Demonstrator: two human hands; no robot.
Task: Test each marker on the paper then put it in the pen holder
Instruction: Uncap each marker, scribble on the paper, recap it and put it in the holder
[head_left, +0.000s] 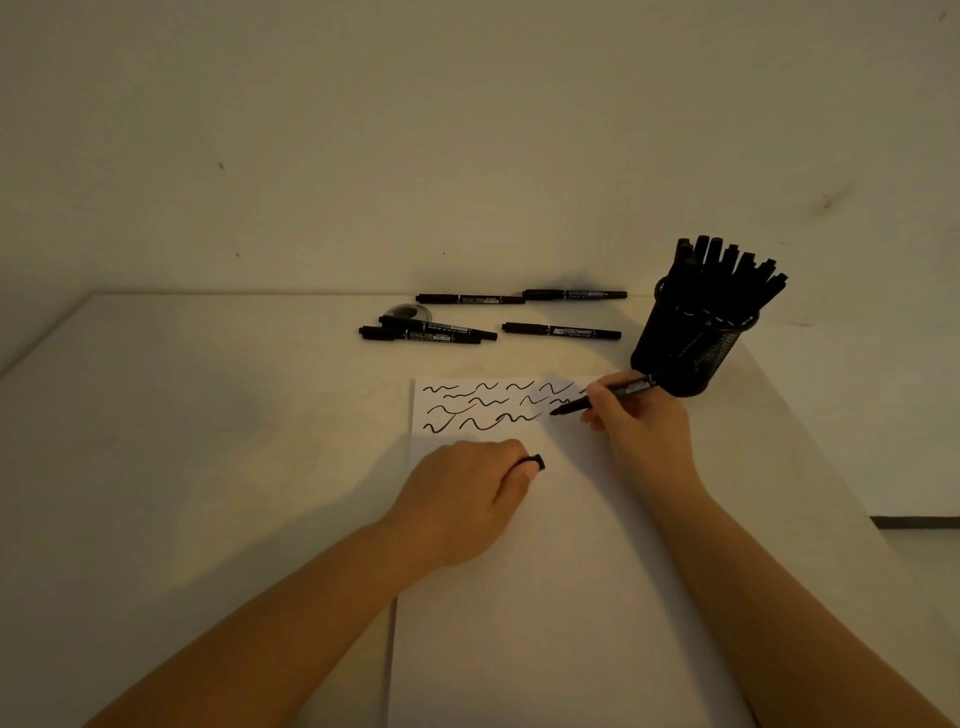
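Paper (571, 597): lying nearest the viewer on the bench (208, 441), running up under both hands; its far end is carrying three rows of black squiggles (483, 408), the rest showing blank.
Pen holder (691, 353): standing at the far right, just beyond the paper's corner, and holding a thick cluster of black markers; judged as the tested batch.
Loose markers (519, 314): five are lying capped near the back edge of the bench, well apart from both hands; judged as awaiting test. One pair is lying against a small round dark object (408, 312) I cannot identify.
Right hand (641, 421): gripping the uncapped marker (602, 397) in a writing hold, tip pointing left at the end of the third row; whether the tip is touching the sheet cannot be told.
Left hand (467, 493): resting on the paper, fingers curling round a small black piece, presumably the cap (536, 461).
Progress: judged as well past halfway; the marker in hand is undergoing test, with capping, stowing and five more remaining.
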